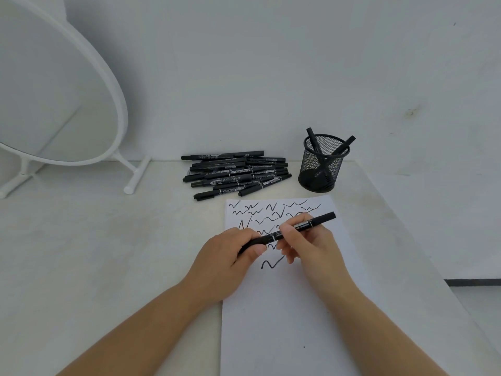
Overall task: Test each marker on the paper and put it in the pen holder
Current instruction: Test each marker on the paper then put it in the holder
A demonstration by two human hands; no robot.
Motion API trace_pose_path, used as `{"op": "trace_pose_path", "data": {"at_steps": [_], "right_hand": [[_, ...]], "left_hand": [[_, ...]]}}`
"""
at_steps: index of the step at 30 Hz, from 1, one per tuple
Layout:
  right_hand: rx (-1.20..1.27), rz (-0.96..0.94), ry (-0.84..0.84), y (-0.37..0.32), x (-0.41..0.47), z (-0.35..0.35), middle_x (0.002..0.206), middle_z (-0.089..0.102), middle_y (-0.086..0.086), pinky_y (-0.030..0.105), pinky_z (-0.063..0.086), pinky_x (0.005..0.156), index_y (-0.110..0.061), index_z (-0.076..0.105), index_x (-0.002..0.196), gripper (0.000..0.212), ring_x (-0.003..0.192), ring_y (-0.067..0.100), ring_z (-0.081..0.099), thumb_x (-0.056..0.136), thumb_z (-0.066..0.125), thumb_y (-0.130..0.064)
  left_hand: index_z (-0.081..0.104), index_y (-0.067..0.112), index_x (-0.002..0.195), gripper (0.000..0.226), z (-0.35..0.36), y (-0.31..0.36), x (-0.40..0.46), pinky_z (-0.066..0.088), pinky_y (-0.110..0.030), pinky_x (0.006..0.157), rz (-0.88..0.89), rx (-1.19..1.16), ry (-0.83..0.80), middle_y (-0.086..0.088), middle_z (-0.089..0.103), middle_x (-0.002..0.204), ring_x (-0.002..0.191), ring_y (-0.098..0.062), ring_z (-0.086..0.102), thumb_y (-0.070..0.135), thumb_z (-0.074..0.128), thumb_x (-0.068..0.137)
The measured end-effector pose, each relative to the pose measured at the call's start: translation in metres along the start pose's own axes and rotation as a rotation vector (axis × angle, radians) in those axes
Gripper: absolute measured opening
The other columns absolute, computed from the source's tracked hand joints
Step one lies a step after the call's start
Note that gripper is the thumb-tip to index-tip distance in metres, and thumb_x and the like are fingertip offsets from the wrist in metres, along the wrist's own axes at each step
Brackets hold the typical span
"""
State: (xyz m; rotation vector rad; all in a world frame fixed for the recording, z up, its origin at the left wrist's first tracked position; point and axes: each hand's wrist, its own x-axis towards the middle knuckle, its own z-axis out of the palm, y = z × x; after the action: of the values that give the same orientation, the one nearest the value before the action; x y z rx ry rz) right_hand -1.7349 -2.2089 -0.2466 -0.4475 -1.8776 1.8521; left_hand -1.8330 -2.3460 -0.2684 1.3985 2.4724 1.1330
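A black marker [320, 219] lies across both my hands, held level above the white paper [284, 316]. My left hand [230, 259] grips its left end, where the cap is. My right hand [306, 240] pinches its middle, and the right end sticks out toward the upper right. The paper carries several black scribbles [271, 263] on its upper half. A pile of several black markers [235, 173] lies behind the paper. To the right of the pile stands a black mesh pen holder [322, 165] with two markers in it.
A round white mirror [62, 85] on a white stand leans at the back left of the pale table [108, 253]. A white wall rises just behind the pile and the holder. The table's right edge [423, 240] runs diagonally beside the paper.
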Motion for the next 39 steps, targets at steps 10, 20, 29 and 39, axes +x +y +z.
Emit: {"op": "trace_pose_path", "data": {"at_steps": [10, 20, 29, 39], "right_hand": [[0.037, 0.014, -0.049, 0.007, 0.002, -0.001, 0.058, 0.059, -0.001, 0.02, 0.043, 0.051, -0.008, 0.058, 0.079, 0.014, 0.052, 0.011, 0.051, 0.092, 0.053, -0.009], [0.15, -0.006, -0.095, 0.014, 0.006, 0.001, 0.054, 0.056, -0.003, 0.02, 0.042, 0.05, -0.007, 0.053, 0.079, 0.015, 0.051, 0.009, 0.05, 0.093, 0.049, -0.005], [0.169, -0.016, -0.154, 0.017, 0.009, -0.004, 0.055, 0.055, -0.002, 0.021, 0.043, 0.054, -0.015, 0.057, 0.077, 0.009, 0.053, 0.013, 0.048, 0.084, 0.055, -0.019], [-0.094, -0.04, -0.051, 0.006, 0.005, 0.001, 0.053, 0.057, -0.006, 0.013, 0.04, 0.052, -0.012, 0.056, 0.078, 0.016, 0.048, 0.005, 0.049, 0.093, 0.051, -0.016]], "left_hand": [[0.062, 0.021, 0.088, 0.032, -0.003, 0.004, -0.001, 0.035, -0.025, 0.061, -0.005, -0.029, 0.009, 0.004, 0.056, 0.071, 0.066, -0.009, 0.047, 0.043, 0.039, 0.086], [0.061, 0.021, 0.079, 0.026, -0.006, 0.009, 0.0, 0.031, -0.022, 0.051, -0.036, -0.099, 0.024, 0.01, 0.045, 0.052, 0.054, -0.007, 0.043, 0.038, 0.042, 0.085], [0.054, 0.033, 0.068, 0.019, -0.003, 0.017, -0.002, 0.025, -0.016, 0.044, -0.09, -0.237, 0.019, 0.014, 0.046, 0.049, 0.044, -0.006, 0.036, 0.037, 0.043, 0.083], [0.058, 0.038, 0.067, 0.023, 0.0, 0.013, -0.001, 0.027, -0.017, 0.047, -0.112, -0.28, 0.036, 0.007, 0.044, 0.051, 0.046, -0.007, 0.035, 0.041, 0.042, 0.083]]}}
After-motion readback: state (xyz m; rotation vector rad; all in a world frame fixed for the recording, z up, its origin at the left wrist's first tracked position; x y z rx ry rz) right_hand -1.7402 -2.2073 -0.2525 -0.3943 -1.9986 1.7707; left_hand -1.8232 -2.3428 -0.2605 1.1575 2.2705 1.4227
